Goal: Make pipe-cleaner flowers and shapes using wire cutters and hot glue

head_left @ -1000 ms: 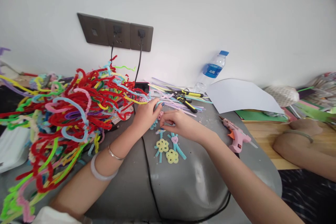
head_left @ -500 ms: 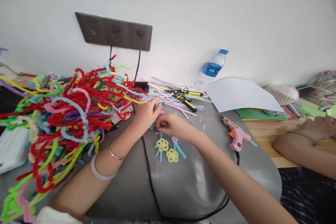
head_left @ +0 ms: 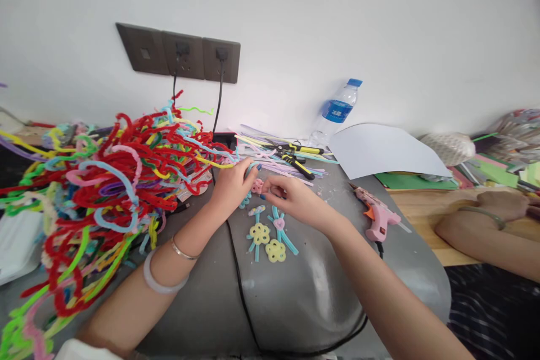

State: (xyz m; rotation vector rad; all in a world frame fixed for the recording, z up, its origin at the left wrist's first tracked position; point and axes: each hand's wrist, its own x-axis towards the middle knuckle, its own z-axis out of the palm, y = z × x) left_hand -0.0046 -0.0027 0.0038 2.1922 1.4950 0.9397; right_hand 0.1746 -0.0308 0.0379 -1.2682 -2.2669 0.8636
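Left hand (head_left: 232,187) pinches what appears to be a light-blue chenille stem (head_left: 253,165); right hand (head_left: 292,197) is curled with fingertips drawn together — whether it grips anything cannot be told. A pink chenille flower (head_left: 257,185) lies between the hands, beyond two yellow chenille flowers (head_left: 259,233) on the gray table (head_left: 295,304). Good practice, in my judgement: a firm left pinch, small right-finger movements — petals uncrushed.

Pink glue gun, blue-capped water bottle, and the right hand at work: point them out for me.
Pink glue gun (head_left: 379,219): head view, on its body.
Blue-capped water bottle (head_left: 337,112): head view, on its label.
Right hand (head_left: 295,198): head view, on its back.
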